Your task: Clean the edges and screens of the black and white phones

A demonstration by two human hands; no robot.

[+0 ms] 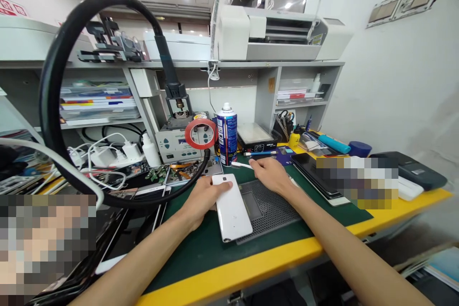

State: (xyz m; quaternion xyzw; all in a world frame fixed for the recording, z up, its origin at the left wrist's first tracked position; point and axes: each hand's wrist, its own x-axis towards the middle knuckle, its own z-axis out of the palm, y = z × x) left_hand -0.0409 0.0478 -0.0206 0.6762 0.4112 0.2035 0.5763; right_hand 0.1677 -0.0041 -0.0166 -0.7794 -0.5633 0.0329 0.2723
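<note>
**Bench status: both hands down on the mat, phone under the left**

Nearest: the yellow front edge of the tabletop [251, 267]. Both bare forearms cross it onto the dark green mat [201, 248].

- left hand [202, 198]: laid flat on the upper half of a white smartphone [234, 215]. Fingers stretched across its back, not wrapped round it.
- The phone lies back side up, long axis running away from the camera, slightly skewed. Its left part sits on the green mat; its right part overlaps a dark perforated rectangular pad [272, 205].
- right hand [273, 174]: palm down just past the pad's far edge, fingers curled narrow. Fingertips are at a white slim stick [241, 165] lying on the mat. Can't tell whether it is pinched or only touched.
- The hands are near each other, not touching.

Around them:
- A blue-and-white spray can [227, 134] stands upright just beyond the stick.
- A red ring of tape [200, 134] is right beside the can on its left, in front of a grey rework station [175, 146].
- A thick black hose [53, 81] loops up from the station and round the left of the view. Its lower arc passes just left of the left hand.
- White chargers and cables [107, 155] lie further left.
- A stack of flat black devices [315, 172] lies on the mat right of the right hand, with a teal cylinder [333, 144] beyond it.
- A white boxy machine [279, 33] sits on top of the grey shelf unit behind.
</note>
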